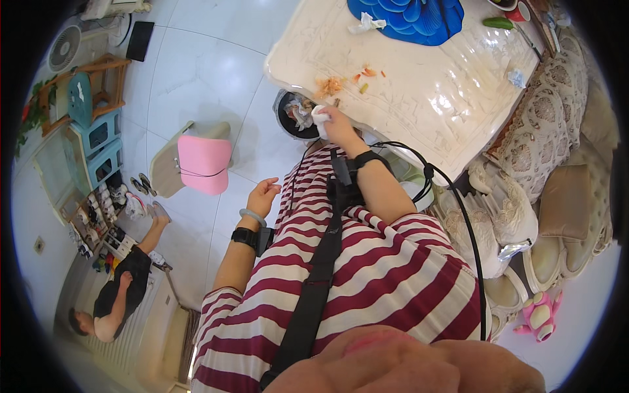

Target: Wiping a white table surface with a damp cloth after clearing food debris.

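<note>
My right hand (340, 128) grips a crumpled white tissue or cloth (320, 120) at the near edge of the cream table (413, 81). Just beside it, below the edge, stands a dark trash bin (283, 120) with crumpled waste (298, 110) inside. On the tabletop close to this hand lies a small heap of orange-brown food scraps (328, 87). Smaller orange bits (367, 71) and a green piece (363, 88) are scattered past it. My left hand (264, 196) hangs empty by my striped clothing, its fingers loosely bent and apart.
A blue patterned mat (413, 19), a crumpled tissue (366, 23) and a green cucumber-like vegetable (497, 23) lie farther up the table. A pink-backed chair (204, 164) stands on the left. Another person (123, 294) is beyond it. A black cable (464, 216) loops beside my right arm.
</note>
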Motion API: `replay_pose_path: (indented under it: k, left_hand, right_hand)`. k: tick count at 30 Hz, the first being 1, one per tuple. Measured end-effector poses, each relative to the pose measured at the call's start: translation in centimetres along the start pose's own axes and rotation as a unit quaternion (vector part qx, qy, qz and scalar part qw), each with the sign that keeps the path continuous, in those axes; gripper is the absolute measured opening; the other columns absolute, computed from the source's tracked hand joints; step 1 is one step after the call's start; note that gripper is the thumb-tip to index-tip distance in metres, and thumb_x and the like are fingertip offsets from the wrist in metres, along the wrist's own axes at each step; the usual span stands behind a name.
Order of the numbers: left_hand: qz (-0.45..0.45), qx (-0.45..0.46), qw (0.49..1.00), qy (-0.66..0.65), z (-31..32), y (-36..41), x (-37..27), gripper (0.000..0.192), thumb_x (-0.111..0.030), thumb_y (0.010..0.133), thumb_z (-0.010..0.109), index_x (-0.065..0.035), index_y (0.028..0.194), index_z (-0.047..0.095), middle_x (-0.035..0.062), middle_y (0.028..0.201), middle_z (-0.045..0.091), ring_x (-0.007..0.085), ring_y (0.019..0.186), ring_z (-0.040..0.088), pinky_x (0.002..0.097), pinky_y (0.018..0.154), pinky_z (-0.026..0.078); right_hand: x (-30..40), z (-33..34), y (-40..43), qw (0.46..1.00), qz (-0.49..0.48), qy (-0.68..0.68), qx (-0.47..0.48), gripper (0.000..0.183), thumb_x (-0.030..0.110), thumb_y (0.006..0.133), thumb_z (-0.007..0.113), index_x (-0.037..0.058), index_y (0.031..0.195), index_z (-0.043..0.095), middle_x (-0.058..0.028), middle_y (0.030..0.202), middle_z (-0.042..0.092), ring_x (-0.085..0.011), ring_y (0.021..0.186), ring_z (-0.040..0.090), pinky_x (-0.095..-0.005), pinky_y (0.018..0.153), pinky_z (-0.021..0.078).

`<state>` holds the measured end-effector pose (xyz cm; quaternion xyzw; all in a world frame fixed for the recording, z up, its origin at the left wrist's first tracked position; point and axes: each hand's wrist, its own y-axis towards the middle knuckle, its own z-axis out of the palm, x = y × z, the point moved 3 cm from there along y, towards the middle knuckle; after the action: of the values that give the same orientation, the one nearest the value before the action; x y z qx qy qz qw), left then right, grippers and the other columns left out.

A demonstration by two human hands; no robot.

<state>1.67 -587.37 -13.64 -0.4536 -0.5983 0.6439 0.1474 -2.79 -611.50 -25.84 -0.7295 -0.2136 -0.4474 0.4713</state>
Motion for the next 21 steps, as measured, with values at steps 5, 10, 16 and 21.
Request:
replay_pose_path:
  k: [5,10,16,21]
  left_hand:
    - [-0.008,0.0,1.0,-0.017,-0.1,0.1,0.2,0.03,-0.011,0.076,0.049,-0.0002,0.104,0.047,0.0084,0.087,0.055,0.0124,0.08,0.051,0.0216,0.073,0.038]
    - [-0.003,-0.002,0.999,-0.037,0.2,0.1,0.3,0.03,-0.011,0.076,0.049,-0.0002,0.103,0.047,0.0084,0.087,0.055,0.0123,0.08,0.051,0.0215,0.073,0.039]
    - [-0.005,0.009,1.0,-0.03,0.5,0.4,0.8,0.03,-0.012,0.076,0.049,-0.0006,0.103,0.047,0.008,0.086,0.056,0.0115,0.079,0.051,0.0211,0.073,0.038]
    - [-0.001,-0.001,1.0,-0.032,0.4,0.7,-0.3,0.03,-0.012,0.076,0.05,-0.0008,0.103,0.047,0.0073,0.085,0.056,0.0111,0.079,0.051,0.0213,0.073,0.038]
  right_hand:
    - [-2.4,-10.2,4.3,0.974,0.005,0.04,-0.222,0.027,-0.002,0.064,0.04,0.0041,0.088,0.05,-0.0163,0.083,0.054,-0.0285,0.079,0.052,-0.0323,0.071,0.0403]
    - [-0.5,-16.6,6.5,0.916,0.053,-0.156,-0.367,0.022,-0.001,0.063,0.043,0.0035,0.084,0.049,-0.0161,0.083,0.054,-0.0296,0.078,0.052,-0.0337,0.069,0.0403]
    - [0.2,-10.3,5.0,0.926,-0.068,-0.258,-0.267,0.022,0.0,0.061,0.047,0.0036,0.083,0.049,-0.0175,0.081,0.051,-0.0348,0.076,0.049,-0.0392,0.067,0.0388]
    - [1.7,-3.6,1.7,0.964,-0.039,-0.179,-0.193,0.022,-0.001,0.063,0.045,0.0034,0.084,0.049,-0.0195,0.083,0.051,-0.0358,0.078,0.048,-0.0385,0.068,0.039]
